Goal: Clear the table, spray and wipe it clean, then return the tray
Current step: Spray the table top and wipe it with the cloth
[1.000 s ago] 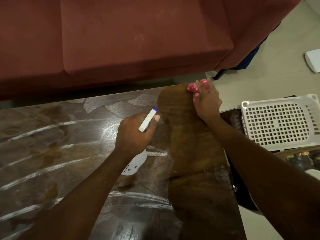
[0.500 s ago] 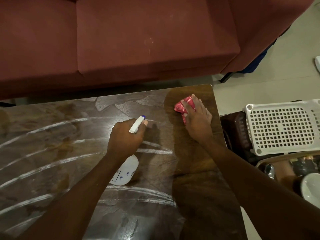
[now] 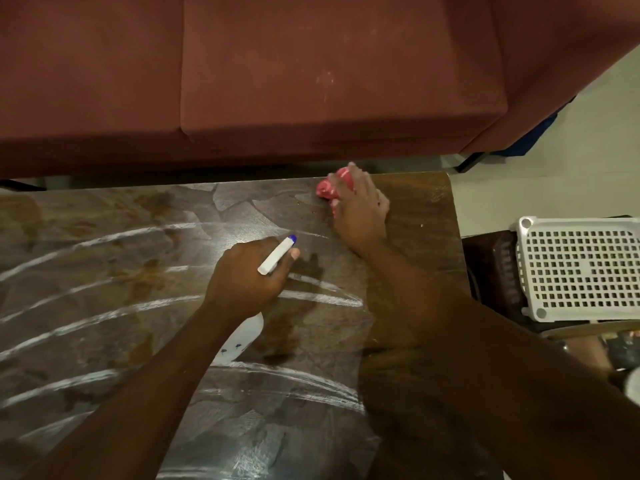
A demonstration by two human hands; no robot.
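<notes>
Near edge: both your forearms run up over the dark wood bench (image 3: 104, 237), top covered w/ pale curved smear streaks (image 3: 97, 317) across L and centre; R strip looks darker, plain grain.

Mid-bench: your left hand (image 3: 247, 277) is wrapped round the neck of a white spray bottle (image 3: 246, 336). Bottle body shows below the wrist, some dark print on it, can't read. White spray head w/ blue nozzle tip (image 3: 293, 238) sticks out past the knuckles, aimed up-right. A fingertip shows just under the head. Whether bottle base touches the bench: can't tell.

Far R part of bench: your right hand (image 3: 360, 209) lies palm down, fingers bent over a bunched red cloth (image 3: 329, 190), pressing it onto the top close to the far edge. Cloth pokes out L of and beyond the fingers. Hand slightly blurred.

Off the bench's R side: white perforated plastic basket (image 3: 581, 271), sitting on something dark brown, apart from the bench edge. Stuff below it at the frame edge too dim to make out.

Beyond far edge: maroon sofa (image 3: 311, 81), fills the whole top; pale floor (image 3: 554, 174) at R.
</notes>
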